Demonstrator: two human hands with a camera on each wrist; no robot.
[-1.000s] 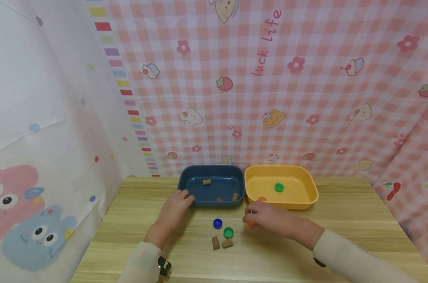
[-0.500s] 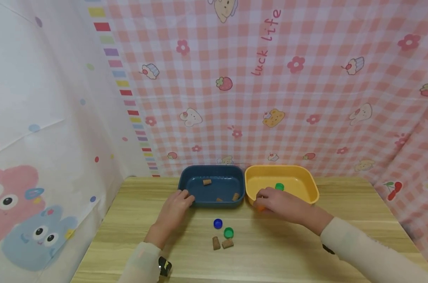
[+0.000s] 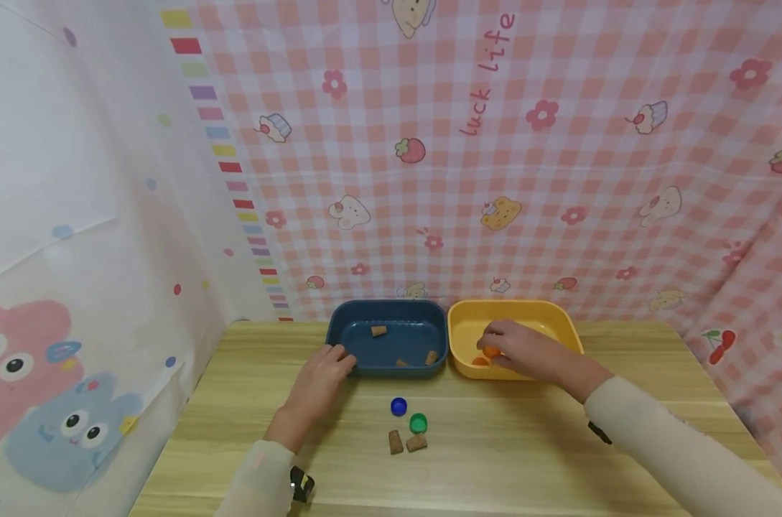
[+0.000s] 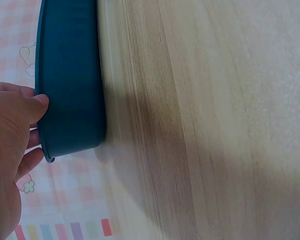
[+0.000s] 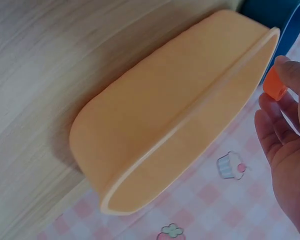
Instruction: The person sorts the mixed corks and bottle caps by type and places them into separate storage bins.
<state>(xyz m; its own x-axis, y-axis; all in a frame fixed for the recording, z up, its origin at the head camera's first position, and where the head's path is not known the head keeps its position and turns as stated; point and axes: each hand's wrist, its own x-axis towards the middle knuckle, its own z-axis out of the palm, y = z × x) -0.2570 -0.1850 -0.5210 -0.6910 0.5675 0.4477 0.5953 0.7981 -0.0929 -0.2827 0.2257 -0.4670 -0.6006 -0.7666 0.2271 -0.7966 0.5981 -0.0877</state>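
My right hand (image 3: 529, 350) pinches an orange bottle cap (image 5: 274, 84) between thumb and fingers, over the yellow tray (image 3: 566, 327). Inside that tray, close below the fingers, lies another orange cap (image 3: 480, 362). With its thumb on the rim, my left hand (image 3: 318, 379) holds the front left corner of the dark blue tray (image 4: 70, 75). Several corks, one of them this cork (image 3: 379, 331), lie in the blue tray. On the table in front are a blue cap (image 3: 398, 406), a green cap (image 3: 419, 423) and two corks (image 3: 396, 441).
Both trays stand side by side at the back of the wooden table (image 3: 494, 467). Behind them hangs a pink checked cloth (image 3: 391, 244), and a white printed cloth (image 3: 106, 287) hangs at the left.
My right hand has carried the orange cap from the table in front of the yellow tray up over its front rim. The left hand has stayed on the blue tray.
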